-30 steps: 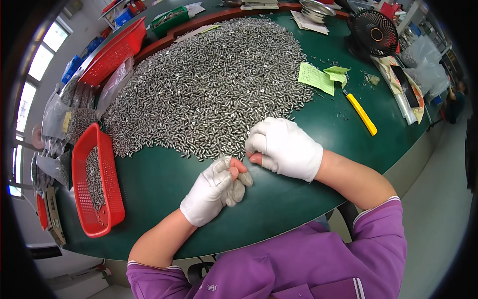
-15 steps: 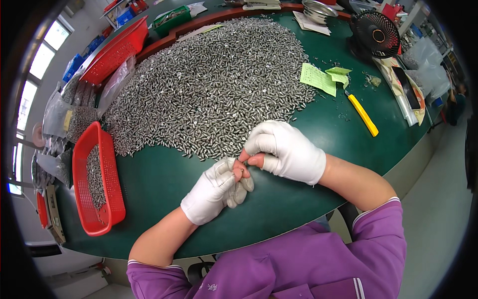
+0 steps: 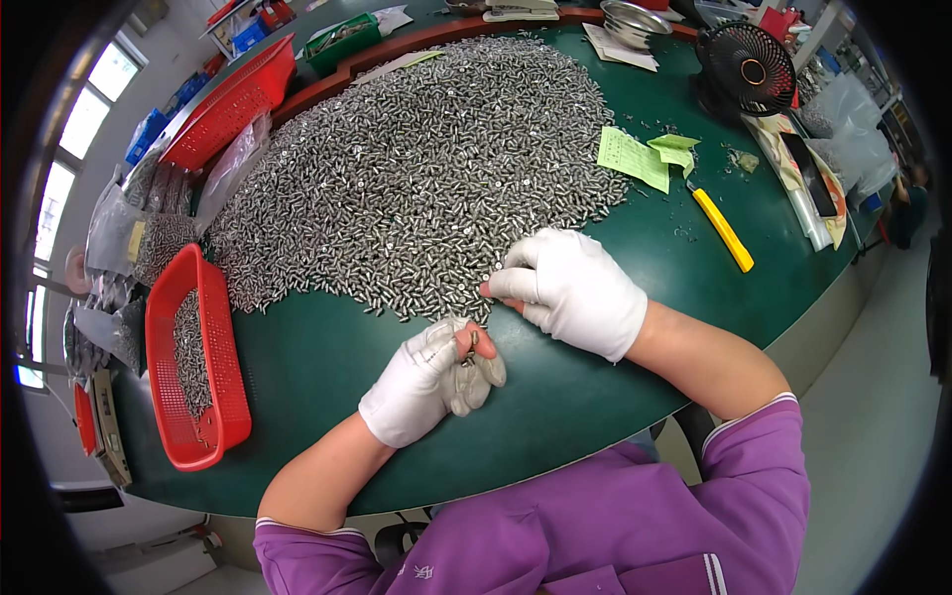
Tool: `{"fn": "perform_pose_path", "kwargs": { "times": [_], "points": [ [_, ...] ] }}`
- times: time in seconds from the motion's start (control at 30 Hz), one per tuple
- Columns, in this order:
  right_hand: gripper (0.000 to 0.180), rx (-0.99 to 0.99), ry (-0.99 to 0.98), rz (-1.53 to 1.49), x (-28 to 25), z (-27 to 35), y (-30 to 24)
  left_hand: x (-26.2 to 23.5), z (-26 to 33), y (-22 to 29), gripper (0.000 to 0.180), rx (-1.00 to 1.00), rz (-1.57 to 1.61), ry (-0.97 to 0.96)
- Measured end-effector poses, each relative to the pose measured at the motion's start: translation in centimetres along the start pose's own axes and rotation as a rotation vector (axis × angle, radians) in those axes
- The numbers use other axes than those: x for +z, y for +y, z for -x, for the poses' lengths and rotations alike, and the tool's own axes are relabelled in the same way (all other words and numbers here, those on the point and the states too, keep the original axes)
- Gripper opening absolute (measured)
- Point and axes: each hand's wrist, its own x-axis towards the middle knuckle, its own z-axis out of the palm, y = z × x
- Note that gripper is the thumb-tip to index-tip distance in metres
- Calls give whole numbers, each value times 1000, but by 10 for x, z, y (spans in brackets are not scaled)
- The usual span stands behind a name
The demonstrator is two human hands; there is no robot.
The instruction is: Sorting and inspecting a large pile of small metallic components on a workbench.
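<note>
The left hand [image 3: 421, 382] is above the table [image 3: 337, 416], just in front of the near edge of the pile [image 3: 426, 169]. Its thumb and forefinger are closed together on a small metal part [image 3: 472, 340]; the other fingers are curled beneath. The right hand [image 3: 575, 297] is at the near right edge of the pile, back upward, with its thumb and forefinger tips drawn close together at the parts. Whether these tips have hold of a part cannot be told, as the fingers hide the contact. Both hands wear white gloves that leave some fingertips bare. The pile consists of loose, short metal parts and covers the middle of the table. The red basket [image 3: 236, 397] is left of the left hand, well apart from it, and contains similar parts [image 3: 190, 357]. Right of the pile lie the green slips [image 3: 633, 159] and the yellow knife [image 3: 723, 230], its tip just beside the slips. The black fan [image 3: 751, 69] stands beyond the knife, and the metal bowl [image 3: 635, 18] is at the far side.
</note>
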Motion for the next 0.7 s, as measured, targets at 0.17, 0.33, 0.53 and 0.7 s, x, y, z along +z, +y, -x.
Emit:
{"fn": "perform_pose_path", "kwargs": {
  "times": [0.17, 0.33, 0.53, 0.7],
  "points": [
    [14, -12, -21, 108, 5, 2, 2, 1, 0, -1, 32, 17, 18, 29],
    [11, 26, 8, 55, -3, 2, 6, -1, 0, -2, 30, 32, 23, 13],
    [11, 50, -18, 49, -2, 3, 8, -2, -2, -6, 28, 58, 65, -25],
    [12, 49, -84, 112, 1, 3, 5, -1, -1, -6, 27, 63, 87, -31]
  ]
}}
